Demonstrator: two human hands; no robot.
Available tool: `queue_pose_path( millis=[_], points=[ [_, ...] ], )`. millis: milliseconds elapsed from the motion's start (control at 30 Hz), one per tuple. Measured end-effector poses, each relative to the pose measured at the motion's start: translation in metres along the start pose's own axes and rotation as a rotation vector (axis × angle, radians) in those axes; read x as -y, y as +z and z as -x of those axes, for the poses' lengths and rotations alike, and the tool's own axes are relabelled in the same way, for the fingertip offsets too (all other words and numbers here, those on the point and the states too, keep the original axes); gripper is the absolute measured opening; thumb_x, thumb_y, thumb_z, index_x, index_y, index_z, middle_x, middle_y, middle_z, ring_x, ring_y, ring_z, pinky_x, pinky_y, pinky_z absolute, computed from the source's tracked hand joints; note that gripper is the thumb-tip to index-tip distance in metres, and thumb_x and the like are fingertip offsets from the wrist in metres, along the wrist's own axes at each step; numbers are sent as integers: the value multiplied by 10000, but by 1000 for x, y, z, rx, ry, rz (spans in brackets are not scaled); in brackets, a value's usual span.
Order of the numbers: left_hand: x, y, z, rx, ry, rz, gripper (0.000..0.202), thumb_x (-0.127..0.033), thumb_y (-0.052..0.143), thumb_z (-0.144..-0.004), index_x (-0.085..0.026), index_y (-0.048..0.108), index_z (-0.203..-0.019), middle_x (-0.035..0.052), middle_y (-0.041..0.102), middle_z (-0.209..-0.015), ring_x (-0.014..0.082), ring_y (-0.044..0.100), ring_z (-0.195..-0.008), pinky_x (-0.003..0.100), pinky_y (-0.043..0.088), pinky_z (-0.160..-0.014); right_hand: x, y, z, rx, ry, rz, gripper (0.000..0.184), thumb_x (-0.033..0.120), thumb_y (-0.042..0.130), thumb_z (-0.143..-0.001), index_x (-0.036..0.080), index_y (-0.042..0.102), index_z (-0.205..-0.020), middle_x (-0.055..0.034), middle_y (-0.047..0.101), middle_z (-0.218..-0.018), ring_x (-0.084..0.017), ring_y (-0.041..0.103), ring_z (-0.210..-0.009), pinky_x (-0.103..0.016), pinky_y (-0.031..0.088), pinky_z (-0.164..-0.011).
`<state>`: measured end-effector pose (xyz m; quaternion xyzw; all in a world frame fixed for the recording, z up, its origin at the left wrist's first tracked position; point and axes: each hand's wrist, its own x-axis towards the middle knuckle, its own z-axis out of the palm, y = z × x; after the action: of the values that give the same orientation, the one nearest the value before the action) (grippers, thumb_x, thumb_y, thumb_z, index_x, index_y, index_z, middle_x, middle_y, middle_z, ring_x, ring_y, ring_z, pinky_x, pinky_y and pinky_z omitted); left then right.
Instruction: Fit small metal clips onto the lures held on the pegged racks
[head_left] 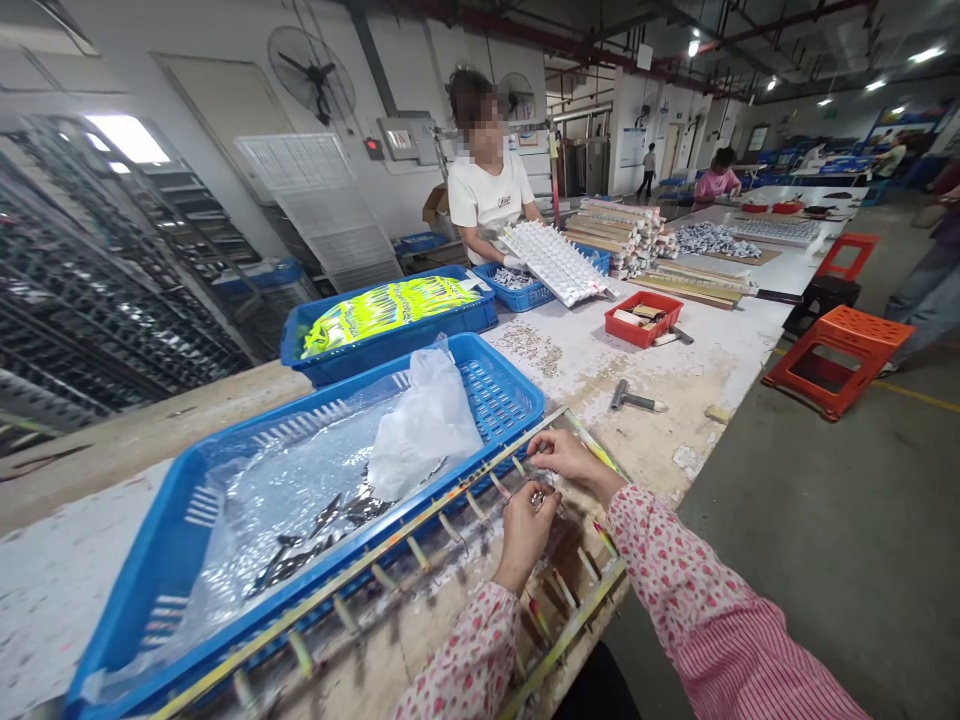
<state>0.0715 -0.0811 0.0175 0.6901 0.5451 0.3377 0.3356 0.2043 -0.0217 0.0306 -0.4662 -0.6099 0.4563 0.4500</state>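
A long wooden frame (pixel 330 592) with short pegs along its rails lies across the table in front of me. Over its far right part, my left hand (pixel 529 525) is closed with small metal pieces between its fingers, too small to name. My right hand (pixel 564 458) pinches at a peg near the frame's far corner; what is in its fingertips is hidden. Just left of the frame stands a blue basket (pixel 187 470) lined with clear plastic. Dark flat metal pieces (pixel 300 555) and a crumpled white plastic bag (pixel 424 425) lie in it.
A hammer (pixel 636 398) and a red bin (pixel 643 319) sit beyond the frame. Behind the basket stands a blue crate (pixel 390 318) of yellow pieces. Across the table a co-worker (pixel 491 190) holds a white rack (pixel 559 262). An orange stool (pixel 840 360) stands at right.
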Motion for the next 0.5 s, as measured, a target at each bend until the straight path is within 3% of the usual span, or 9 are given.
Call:
queue_pose_path(
  millis=[233,500],
  points=[
    [4,5,-2,23,-44,-59,128,-279,561,-733,-166,621,-729,20,652,-639,176,579,-637,260,379,-643,-2,4,0,-41,30,51,123,143,635,-653,157,666,-771,69,450,-531,-79,390,-524,-190,304,-528],
    [5,6,-4,16,-43,12,167,-323,569,-727,-164,620,-729,18,653,-667,170,575,-640,267,396,-647,-4,6,-1,-53,51,27,151,149,639,-658,147,687,-801,64,472,-547,-77,393,-524,-190,324,-542]
  ],
)
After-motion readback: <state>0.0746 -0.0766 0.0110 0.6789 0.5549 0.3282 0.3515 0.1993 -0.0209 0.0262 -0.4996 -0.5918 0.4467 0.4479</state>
